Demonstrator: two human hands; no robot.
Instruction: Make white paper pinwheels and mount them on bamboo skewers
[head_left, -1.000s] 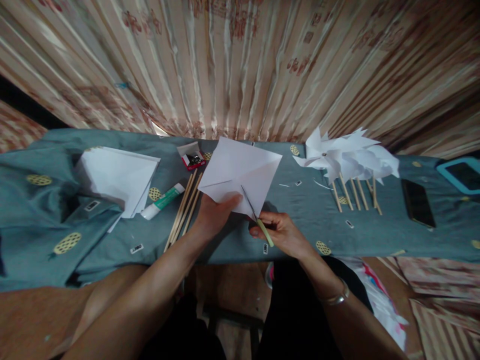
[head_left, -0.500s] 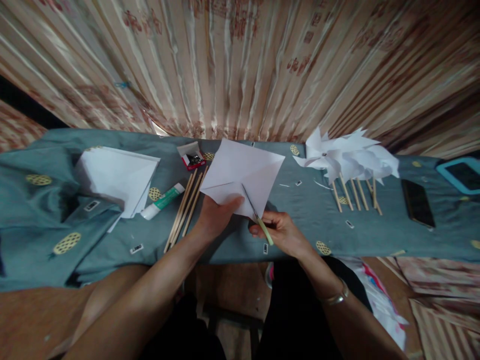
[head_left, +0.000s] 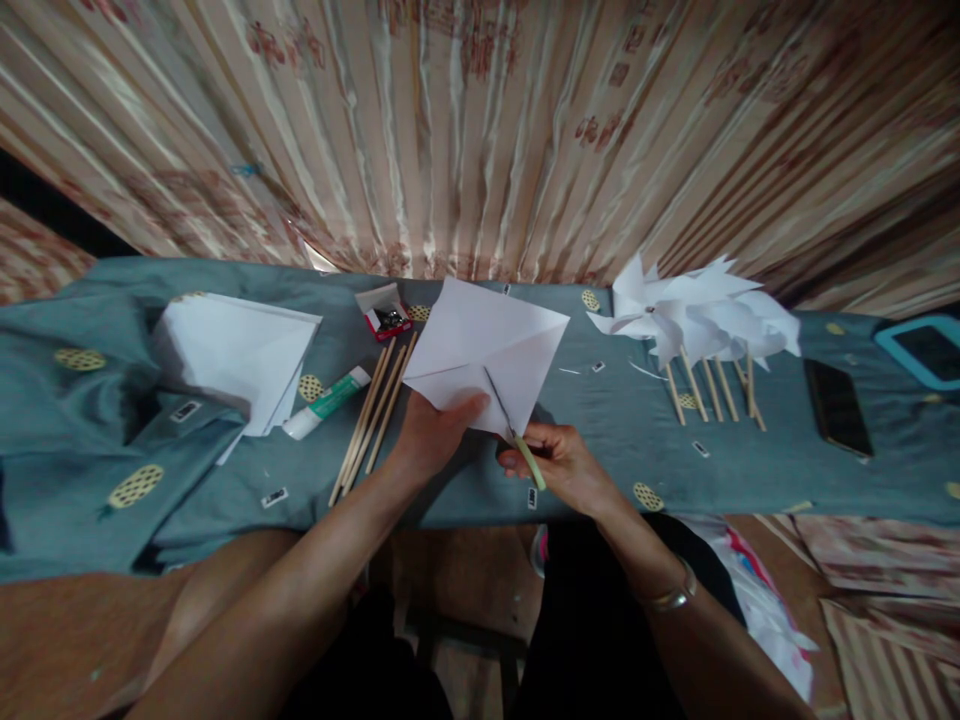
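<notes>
My left hand (head_left: 435, 430) grips a square white sheet of paper (head_left: 480, 330) by its near left edge, thumb lying on top. One slit runs into the sheet from its left corner. In my right hand (head_left: 559, 460) is a pair of scissors (head_left: 531, 462) with pale yellow-green handles. The blades reach into the paper from its near corner, pointing toward the middle. Part of the scissors and the fingers under the paper are hidden. Left of my left hand lie several wooden sticks (head_left: 375, 415), near a green and white glue tube (head_left: 326, 402).
Behind the sticks stands a small open red box (head_left: 386, 315) of metal pins. A stack of white paper (head_left: 247, 350) lies at the left. At the right are several white paper pinwheels (head_left: 690, 310) on sticks, a dark phone (head_left: 838, 408) and a blue-framed device (head_left: 922, 350).
Very little differs. The paper's right corner has shifted slightly left, while the scissors and both hands stay almost where they were.
</notes>
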